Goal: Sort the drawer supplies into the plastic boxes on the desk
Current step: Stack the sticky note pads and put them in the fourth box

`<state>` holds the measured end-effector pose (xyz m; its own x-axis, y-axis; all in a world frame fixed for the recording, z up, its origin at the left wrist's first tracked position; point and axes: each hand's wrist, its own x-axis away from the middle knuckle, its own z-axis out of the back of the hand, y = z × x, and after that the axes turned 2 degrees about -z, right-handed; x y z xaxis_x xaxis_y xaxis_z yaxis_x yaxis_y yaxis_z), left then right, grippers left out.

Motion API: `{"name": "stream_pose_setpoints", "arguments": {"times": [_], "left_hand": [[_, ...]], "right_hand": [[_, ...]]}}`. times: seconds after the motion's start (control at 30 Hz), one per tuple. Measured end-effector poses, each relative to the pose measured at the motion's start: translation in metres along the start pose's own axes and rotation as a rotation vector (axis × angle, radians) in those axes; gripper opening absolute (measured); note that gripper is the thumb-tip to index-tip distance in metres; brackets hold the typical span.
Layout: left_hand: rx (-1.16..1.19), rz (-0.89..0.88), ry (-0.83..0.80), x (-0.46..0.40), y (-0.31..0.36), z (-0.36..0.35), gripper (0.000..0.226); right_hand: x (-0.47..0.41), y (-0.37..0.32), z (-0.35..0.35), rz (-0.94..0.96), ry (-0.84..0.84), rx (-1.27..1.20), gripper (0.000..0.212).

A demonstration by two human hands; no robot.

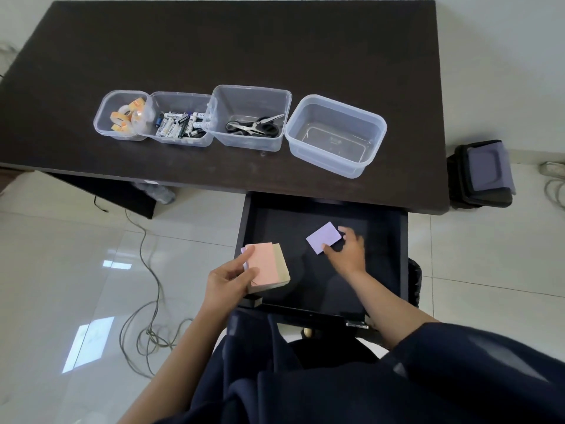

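Plastic boxes on surface [91, 56]: tape, batteries, scissors filled; fourth box [371, 123] empty. Left hand [229, 278] fingers clamp sticky-note stack [266, 264]; right hand [347, 250] fingers pinch purple pad [324, 237] over drawer [386, 240]. Notes still to drop.

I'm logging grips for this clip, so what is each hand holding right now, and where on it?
The left hand holds a stack of sticky note pads by its near left corner. The right hand pinches a purple pad at its right edge, over the drawer.
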<state>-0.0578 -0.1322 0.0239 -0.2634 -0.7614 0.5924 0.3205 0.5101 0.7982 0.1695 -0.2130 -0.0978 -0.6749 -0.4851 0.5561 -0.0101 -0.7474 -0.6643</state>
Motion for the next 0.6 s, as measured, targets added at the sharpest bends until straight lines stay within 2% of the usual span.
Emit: {"name": "stream_pose_setpoints", "arguments": {"times": [0.1, 0.2, 0.27, 0.33, 0.47, 0.6], "left_hand": [[0.003, -0.018, 0.000, 0.000, 0.004, 0.006, 0.041], [0.015, -0.011, 0.007, -0.001, 0.006, 0.011, 0.039], [0.033, -0.002, 0.011, 0.000, 0.009, 0.013, 0.039], [0.043, 0.007, 0.006, 0.001, 0.009, 0.015, 0.038], [0.014, -0.014, -0.031, -0.001, 0.005, 0.015, 0.040], [-0.016, 0.015, -0.047, -0.004, -0.004, 0.006, 0.041]], "right_hand": [[-0.007, -0.006, -0.016, -0.099, 0.047, 0.154, 0.080], [-0.006, -0.014, -0.037, -0.185, 0.146, 0.231, 0.078], [-0.004, -0.019, -0.044, -0.229, 0.203, 0.180, 0.076], [-0.001, -0.019, -0.045, -0.186, 0.224, 0.115, 0.070], [0.013, -0.014, -0.033, -0.027, 0.111, -0.154, 0.042], [0.033, -0.021, -0.014, 0.009, 0.116, -0.275, 0.038]]}}
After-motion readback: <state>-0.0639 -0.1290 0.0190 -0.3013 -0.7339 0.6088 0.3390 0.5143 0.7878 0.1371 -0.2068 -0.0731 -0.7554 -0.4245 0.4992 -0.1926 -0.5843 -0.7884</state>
